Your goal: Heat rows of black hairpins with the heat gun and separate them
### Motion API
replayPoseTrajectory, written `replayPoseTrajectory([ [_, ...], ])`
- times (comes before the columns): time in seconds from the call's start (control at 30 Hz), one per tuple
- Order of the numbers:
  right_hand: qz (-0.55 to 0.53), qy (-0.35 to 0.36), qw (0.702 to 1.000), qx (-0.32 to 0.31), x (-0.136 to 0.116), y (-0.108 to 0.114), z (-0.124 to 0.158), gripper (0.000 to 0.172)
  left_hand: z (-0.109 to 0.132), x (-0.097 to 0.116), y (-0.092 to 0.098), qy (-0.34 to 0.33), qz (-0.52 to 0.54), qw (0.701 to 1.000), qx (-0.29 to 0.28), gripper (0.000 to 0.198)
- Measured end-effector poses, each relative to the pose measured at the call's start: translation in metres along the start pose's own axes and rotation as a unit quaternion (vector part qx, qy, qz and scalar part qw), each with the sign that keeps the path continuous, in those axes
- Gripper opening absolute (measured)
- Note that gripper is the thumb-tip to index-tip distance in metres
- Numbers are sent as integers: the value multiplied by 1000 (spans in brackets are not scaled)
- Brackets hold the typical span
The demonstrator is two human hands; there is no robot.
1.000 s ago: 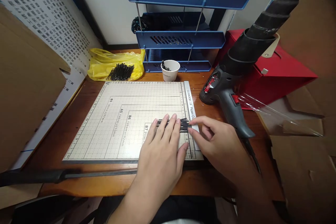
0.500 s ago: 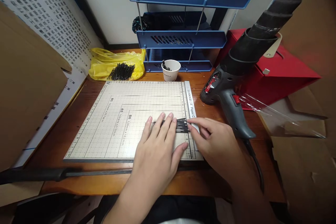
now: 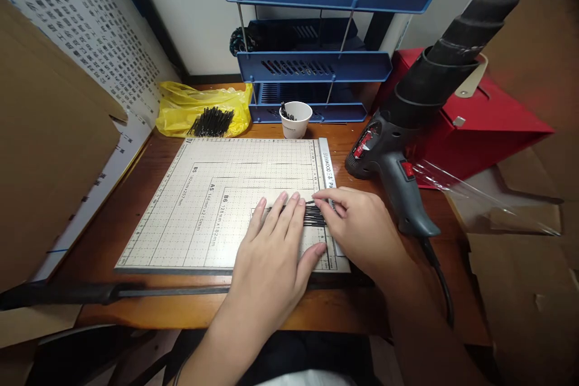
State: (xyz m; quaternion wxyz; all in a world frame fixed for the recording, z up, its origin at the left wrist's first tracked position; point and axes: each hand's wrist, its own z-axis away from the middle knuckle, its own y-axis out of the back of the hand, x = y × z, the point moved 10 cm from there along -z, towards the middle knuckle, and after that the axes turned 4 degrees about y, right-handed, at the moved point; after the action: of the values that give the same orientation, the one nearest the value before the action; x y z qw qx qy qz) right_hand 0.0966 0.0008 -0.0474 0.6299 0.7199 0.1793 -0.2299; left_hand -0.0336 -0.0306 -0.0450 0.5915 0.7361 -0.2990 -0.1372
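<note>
A row of thin black sticks (image 3: 313, 215) lies on the gridded paper cutter board (image 3: 203, 205), close to its right ruler strip. My left hand (image 3: 271, 253) rests flat on the sticks with fingers stretched out, pressing them down. My right hand (image 3: 357, 229) touches the right ends of the sticks with its fingertips bunched at the ruler strip (image 3: 329, 181). Whether the fingers pinch a stick is hidden.
The cutter's long black blade arm (image 3: 113, 292) lies along the near table edge. A grey heat gun (image 3: 402, 151) stands at the right, before a red box (image 3: 474, 126). Behind are a paper cup (image 3: 295, 120), a yellow bag with more black sticks (image 3: 203, 111), and blue stacked trays (image 3: 312, 66). Cardboard flanks both sides.
My right hand has moved a little left and up onto the stick ends. My left hand has slid slightly left, staying flat on the sticks.
</note>
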Motion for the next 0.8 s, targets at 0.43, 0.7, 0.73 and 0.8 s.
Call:
replayPoseTrajectory([
  [0.43,80,-10,987,-142,-1,-3,-21,15,3,2,-5,-6,-9,1000,-5,63],
  [0.7,118,-4,980,-163,4,0,-13,16,0,6,-8,-24,-21,999,-10,65],
  [0.73,116,-5,981,-156,5,2,-11,15,-1,9,-9,-28,-24,999,-15,65],
  [0.8,112,2,984,-137,6,5,-5,12,-3,13,-13,-29,-29,999,-26,62],
])
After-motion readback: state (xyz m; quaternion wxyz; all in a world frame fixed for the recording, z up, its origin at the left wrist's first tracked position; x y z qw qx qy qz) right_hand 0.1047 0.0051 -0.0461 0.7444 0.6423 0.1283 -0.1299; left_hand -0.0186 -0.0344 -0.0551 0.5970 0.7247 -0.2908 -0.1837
